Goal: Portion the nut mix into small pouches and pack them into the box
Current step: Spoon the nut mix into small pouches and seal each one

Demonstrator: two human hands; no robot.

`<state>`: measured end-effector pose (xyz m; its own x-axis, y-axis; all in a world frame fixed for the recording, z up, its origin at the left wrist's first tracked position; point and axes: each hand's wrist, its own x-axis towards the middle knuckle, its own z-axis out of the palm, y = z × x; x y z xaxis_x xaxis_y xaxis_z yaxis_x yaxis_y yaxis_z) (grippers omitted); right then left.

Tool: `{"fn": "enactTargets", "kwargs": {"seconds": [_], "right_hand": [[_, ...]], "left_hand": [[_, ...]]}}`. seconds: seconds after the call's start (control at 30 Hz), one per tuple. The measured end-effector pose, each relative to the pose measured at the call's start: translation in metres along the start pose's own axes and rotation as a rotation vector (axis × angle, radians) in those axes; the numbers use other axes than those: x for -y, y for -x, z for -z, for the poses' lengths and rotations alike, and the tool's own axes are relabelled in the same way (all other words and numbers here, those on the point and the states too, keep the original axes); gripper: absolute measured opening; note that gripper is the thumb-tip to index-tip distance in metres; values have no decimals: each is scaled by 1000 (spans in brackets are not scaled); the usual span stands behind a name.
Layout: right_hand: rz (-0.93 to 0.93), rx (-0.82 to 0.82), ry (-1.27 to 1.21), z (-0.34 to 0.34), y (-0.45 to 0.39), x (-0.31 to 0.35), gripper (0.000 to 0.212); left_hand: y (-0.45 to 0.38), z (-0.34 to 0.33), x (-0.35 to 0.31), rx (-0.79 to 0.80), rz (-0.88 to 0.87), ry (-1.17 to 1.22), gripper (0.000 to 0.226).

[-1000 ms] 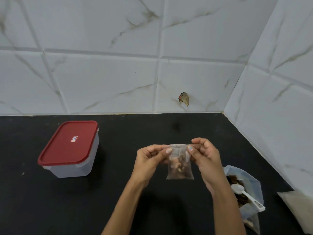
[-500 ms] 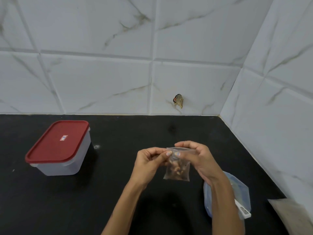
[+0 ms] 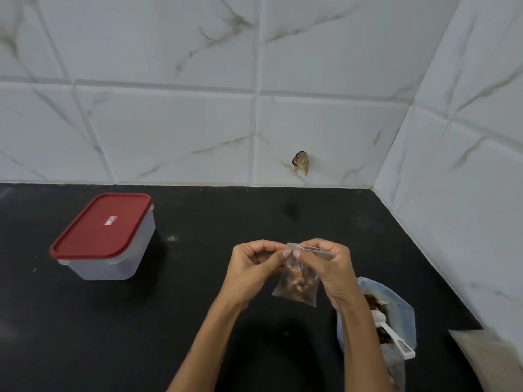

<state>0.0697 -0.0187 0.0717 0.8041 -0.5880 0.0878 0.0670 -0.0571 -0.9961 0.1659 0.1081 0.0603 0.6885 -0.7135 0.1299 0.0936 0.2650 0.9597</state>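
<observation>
Fingers: we are pinching the top strip of the pouch (image 3: 297, 284) between thumb and forefinger of each hand, left hand (image 3: 252, 271) and right hand (image 3: 329, 267) meeting at the middle of the seal, likely to press it closed.
Pouch: it is hanging in the air over the bench (image 3: 198, 321), nuts settling at the bottom so the seal stays free of them.
Bag: the nut mix bag (image 3: 396, 315) is sitting open just beside our right wrist, keeping refills near.
Scoop: a white scoop (image 3: 390, 332) is resting inside the bag, handle sticking out ready for gripping.
Box: the box (image 3: 104, 239) is standing well apart at the left, its red lid on, so it is needing opening before packing.
</observation>
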Motion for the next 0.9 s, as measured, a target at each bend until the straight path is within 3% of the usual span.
{"fn": "enactTargets", "kwargs": {"seconds": [0.13, 0.23, 0.4, 0.53, 0.63, 0.73, 0.83, 0.9], "right_hand": [[51, 3, -16, -1, 0, 0, 7], [113, 15, -10, -1, 0, 0, 2], [141, 30, -12, -5, 1, 4, 10], [133, 0, -6, -6, -1, 2, 3], [82, 4, -21, -5, 0, 0, 20], [59, 5, -33, -5, 0, 2, 5], [71, 6, 19, -6, -1, 2, 13], [72, 20, 34, -8, -1, 4, 14]], "left_hand": [[-1, -1, 4, -55, -68, -81, 5], [-2, -1, 6, -86, -100, -151, 7], [-2, -2, 6, -93, -149, -257, 13], [-3, -4, 5, -129, -163, -231, 13], [-5, -2, 5, -150, -148, -204, 12], [-5, 2, 5, -157, -137, -170, 13], [-4, 3, 5, -138, -112, -139, 5], [-3, 5, 6, -110, -75, -107, 24]]}}
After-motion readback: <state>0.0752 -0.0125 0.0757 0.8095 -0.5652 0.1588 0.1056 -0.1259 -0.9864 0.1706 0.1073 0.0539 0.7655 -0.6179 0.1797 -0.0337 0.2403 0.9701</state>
